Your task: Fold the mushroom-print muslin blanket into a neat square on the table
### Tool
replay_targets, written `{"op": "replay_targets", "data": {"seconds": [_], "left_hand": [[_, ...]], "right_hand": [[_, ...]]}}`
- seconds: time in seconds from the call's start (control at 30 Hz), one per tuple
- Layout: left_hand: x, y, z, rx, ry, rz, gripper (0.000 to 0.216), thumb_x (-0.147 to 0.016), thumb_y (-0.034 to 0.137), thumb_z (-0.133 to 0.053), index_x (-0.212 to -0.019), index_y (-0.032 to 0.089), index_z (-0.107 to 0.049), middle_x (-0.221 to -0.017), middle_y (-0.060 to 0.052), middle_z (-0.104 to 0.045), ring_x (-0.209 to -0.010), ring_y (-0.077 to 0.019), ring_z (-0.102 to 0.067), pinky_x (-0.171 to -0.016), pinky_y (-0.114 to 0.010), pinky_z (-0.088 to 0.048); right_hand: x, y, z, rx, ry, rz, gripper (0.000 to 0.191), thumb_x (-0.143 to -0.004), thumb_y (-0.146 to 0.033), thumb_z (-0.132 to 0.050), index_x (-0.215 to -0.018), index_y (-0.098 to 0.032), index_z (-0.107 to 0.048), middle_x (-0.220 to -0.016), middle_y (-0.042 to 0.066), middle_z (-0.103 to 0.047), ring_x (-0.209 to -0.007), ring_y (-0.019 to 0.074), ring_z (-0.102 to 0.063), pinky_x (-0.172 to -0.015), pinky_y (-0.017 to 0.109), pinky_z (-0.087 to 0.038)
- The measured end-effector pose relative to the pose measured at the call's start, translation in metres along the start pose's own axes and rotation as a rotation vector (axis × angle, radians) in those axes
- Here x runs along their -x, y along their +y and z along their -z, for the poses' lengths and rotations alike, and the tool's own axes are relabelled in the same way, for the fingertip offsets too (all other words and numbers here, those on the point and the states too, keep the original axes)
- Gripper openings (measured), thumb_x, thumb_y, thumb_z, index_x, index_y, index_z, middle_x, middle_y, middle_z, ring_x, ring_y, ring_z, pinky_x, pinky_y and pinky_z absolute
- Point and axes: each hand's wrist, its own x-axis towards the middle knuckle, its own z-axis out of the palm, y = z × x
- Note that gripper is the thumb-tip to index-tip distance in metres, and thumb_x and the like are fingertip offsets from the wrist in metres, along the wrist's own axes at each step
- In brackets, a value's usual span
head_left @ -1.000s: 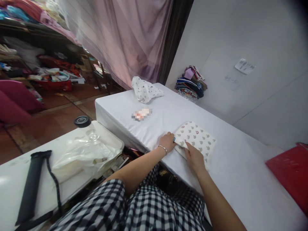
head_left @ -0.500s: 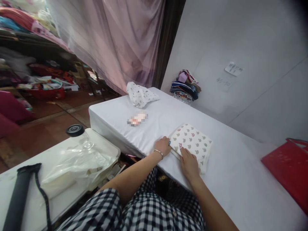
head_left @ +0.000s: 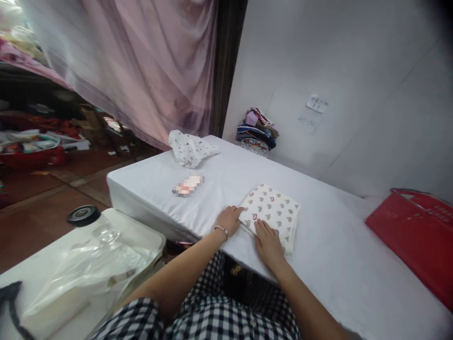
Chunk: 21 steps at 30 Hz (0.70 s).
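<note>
A folded white cloth with a grey and red print (head_left: 274,212) lies near the front edge of the white-covered table (head_left: 336,245). My left hand (head_left: 230,219) rests at the cloth's near left corner, fingers curled against its edge. My right hand (head_left: 267,241) lies flat on the cloth's near edge, fingers stretched forward. A thin bracelet sits on my left wrist.
A crumpled spotted white cloth (head_left: 191,148) and a small blurred item (head_left: 188,185) lie further back on the table. A stack of folded clothes (head_left: 256,131) stands by the wall. A red basket (head_left: 414,231) is at right. Left are a side table with a clear plastic bag (head_left: 85,269) and a black-lidded jar (head_left: 83,216).
The view has swung to the right. Both hands have stayed at the folded cloth's near edge, sliding slightly along it.
</note>
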Motion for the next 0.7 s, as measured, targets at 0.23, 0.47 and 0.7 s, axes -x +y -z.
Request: {"op": "replay_targets", "data": {"seconds": [0.23, 0.47, 0.7], "left_hand": [[-0.003, -0.005, -0.001, -0.028, 0.014, -0.060, 0.048, -0.079, 0.018, -0.043, -0.127, 0.025, -0.042, -0.108, -0.006, -0.053, -0.099, -0.0200, -0.045, -0.086, -0.031, -0.037], [-0.004, -0.006, -0.002, -0.006, 0.045, -0.084, 0.047, -0.078, 0.020, -0.044, -0.125, 0.023, -0.045, -0.106, -0.005, -0.055, -0.098, -0.0207, -0.047, -0.087, -0.031, -0.038], [-0.021, -0.015, 0.018, 0.547, -0.202, 0.205, 0.056, -0.071, 0.014, -0.050, -0.126, 0.020, -0.043, -0.116, -0.004, -0.058, -0.101, -0.0162, -0.055, -0.084, -0.026, -0.043]], "right_hand": [[0.022, 0.013, 0.007, 0.037, 0.063, -0.114, 0.050, -0.086, -0.031, -0.040, -0.133, -0.015, -0.037, -0.138, 0.011, -0.036, -0.130, 0.0259, -0.025, -0.104, 0.047, -0.014], [0.039, 0.025, 0.012, -0.133, 0.157, -0.086, 0.046, -0.086, -0.028, -0.041, -0.131, -0.017, -0.040, -0.140, 0.008, -0.034, -0.132, 0.0220, -0.022, -0.107, 0.046, -0.015], [0.066, 0.055, 0.016, -1.050, 0.401, -0.813, 0.056, -0.077, -0.039, -0.055, -0.128, -0.019, -0.043, -0.136, 0.010, -0.039, -0.122, 0.0236, -0.040, -0.098, 0.040, -0.039]]}}
